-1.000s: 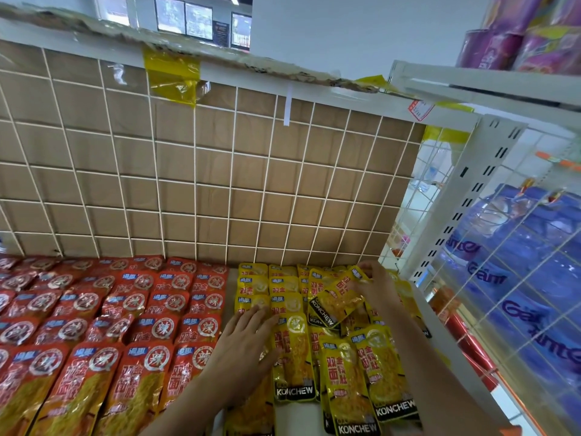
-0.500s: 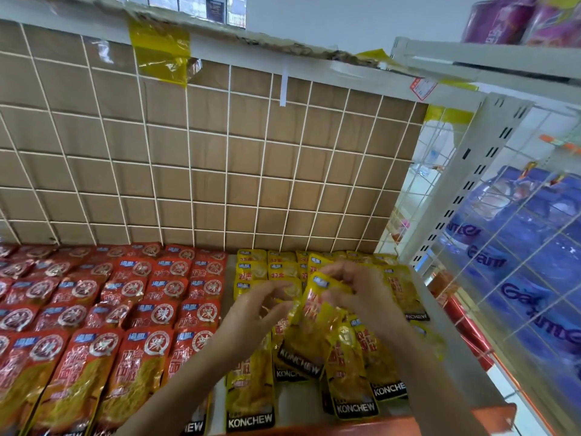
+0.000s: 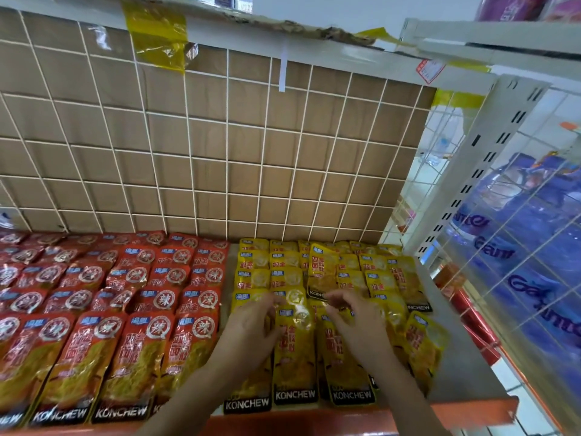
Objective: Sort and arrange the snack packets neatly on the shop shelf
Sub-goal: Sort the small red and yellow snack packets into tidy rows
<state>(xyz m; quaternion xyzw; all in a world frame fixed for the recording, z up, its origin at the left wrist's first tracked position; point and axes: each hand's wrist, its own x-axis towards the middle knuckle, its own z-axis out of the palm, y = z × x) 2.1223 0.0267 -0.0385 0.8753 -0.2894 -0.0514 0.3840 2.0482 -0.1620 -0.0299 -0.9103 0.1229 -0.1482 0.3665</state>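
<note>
Yellow snack packets [image 3: 294, 350] lie in rows on the right half of the shelf [image 3: 457, 357]; red snack packets [image 3: 132, 347] fill the left half. One yellow packet [image 3: 322, 270] lies slightly askew on top of the back rows. My left hand [image 3: 251, 328] rests on the yellow rows, fingers curled at the top of a front packet. My right hand [image 3: 355, 319] hovers just beside it, its fingertips at the black lower edge of the askew packet, thumb and finger apart. Neither hand lifts a packet.
A white wire grid backed with brown cardboard [image 3: 220, 152] closes the rear. A white slotted upright [image 3: 465, 171] and a wire mesh side with blue packs [image 3: 518, 247] behind it bound the right. The shelf's front lip is orange [image 3: 314, 420].
Half a second ago both hands held a yellow packet up over the rows. That packet now lies on the back rows, and both hands have dropped onto the yellow packets.
</note>
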